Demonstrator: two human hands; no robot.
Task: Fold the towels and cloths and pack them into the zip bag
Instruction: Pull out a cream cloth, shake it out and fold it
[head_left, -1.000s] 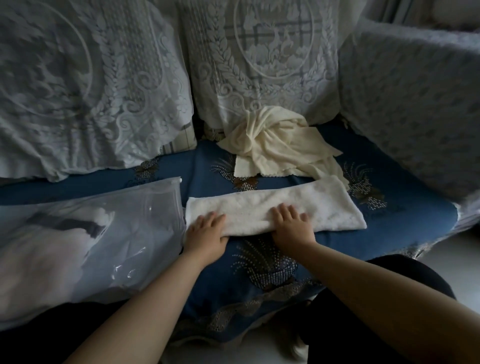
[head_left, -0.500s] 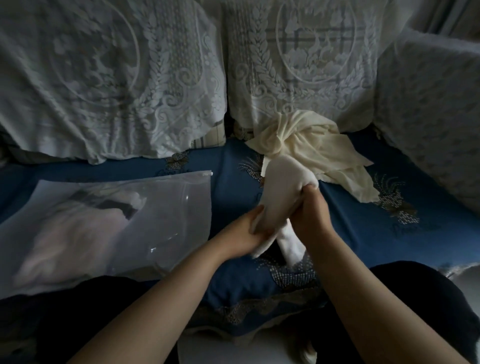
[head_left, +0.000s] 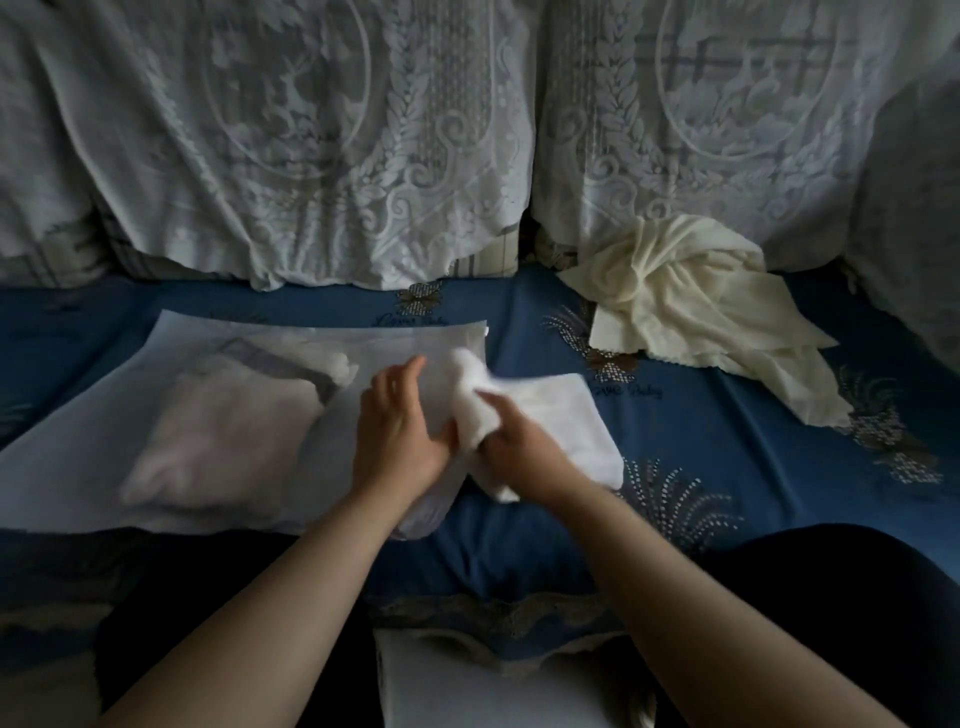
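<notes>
Your right hand (head_left: 524, 447) and left hand (head_left: 400, 431) both grasp the folded white towel (head_left: 561, 415) at the open end of the zip bag (head_left: 104, 441) on the sofa (head_left: 727, 467).

The white towel (head_left: 550, 415), flat on the sofa a second ago, is now bunched between both hands at the frame's centre, beside the zip bag (head_left: 218, 415).
</notes>
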